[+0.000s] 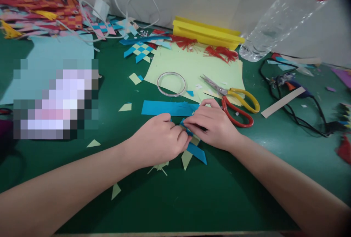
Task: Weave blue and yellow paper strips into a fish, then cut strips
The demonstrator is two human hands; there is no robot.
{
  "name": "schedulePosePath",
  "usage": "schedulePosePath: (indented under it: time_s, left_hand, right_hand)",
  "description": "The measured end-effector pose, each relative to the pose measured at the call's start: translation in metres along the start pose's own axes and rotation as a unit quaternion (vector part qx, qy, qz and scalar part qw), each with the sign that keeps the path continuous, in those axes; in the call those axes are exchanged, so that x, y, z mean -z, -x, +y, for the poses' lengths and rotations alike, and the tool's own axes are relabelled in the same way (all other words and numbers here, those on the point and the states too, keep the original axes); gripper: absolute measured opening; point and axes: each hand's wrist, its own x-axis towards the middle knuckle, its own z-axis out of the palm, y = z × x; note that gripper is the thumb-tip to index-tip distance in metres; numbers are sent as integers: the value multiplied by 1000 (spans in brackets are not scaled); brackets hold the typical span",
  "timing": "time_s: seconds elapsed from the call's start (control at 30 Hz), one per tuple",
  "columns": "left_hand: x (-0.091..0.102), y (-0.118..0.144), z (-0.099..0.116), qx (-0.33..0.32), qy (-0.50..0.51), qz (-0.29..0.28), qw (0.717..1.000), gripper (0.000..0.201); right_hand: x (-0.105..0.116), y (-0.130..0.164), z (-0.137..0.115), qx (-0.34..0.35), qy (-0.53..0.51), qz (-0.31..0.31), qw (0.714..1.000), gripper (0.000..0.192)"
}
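Observation:
Both hands meet over a small woven paper piece point(196, 151) of blue and pale green strips, low over the green table. My left hand point(166, 138) is closed around its left side, and the fingers cover much of it. With thumb and forefinger, my right hand point(211, 123) pinches the upper part of the weave. Pointed blue and green ends stick out below the fingers. Just behind the hands lies a flat blue paper strip point(167, 108). Scissors point(226, 91) with one yellow and one red handle rest beyond my right hand, blades pointing up and left.
A roll of clear tape point(171, 83) lies on pale green paper sheets point(192, 63). At the back are a yellow folded strip point(205, 32), red tassels point(222, 53) and a leaning plastic bottle point(276, 25). A blurred-out phone point(55, 105) lies left; a black cord point(290, 107) lies right.

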Motion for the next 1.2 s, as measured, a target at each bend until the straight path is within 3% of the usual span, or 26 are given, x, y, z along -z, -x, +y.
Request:
schedulePosePath:
  time_s: [0.23,0.4,0.53,0.67,0.9,1.03,1.2]
  left_hand:
    - [0,0,0,-7,6,8,1000,23]
    - [1,0,0,3,6,8,1000,31]
    - [2,-1,-1,0,12,14,1000,32]
    - [2,-2,-2,2,11,24,1000,36]
    - [6,2,-6,31,37,18,999,33]
    - [7,6,-16,100,30,43,994,30]
    - [3,7,-23,146,40,13,988,33]
  right_hand:
    - [1,-3,-3,11,15,-9,1000,15]
    - [5,-3,-2,26,13,-25,999,25]
    - [6,-1,1,36,-6,24,999,24]
    - [7,1,3,7,-9,76,997,24]
    - [8,1,7,-54,-9,52,997,34]
    - [10,1,7,14,1,55,998,41]
    - [15,2,-2,132,34,43,990,36]
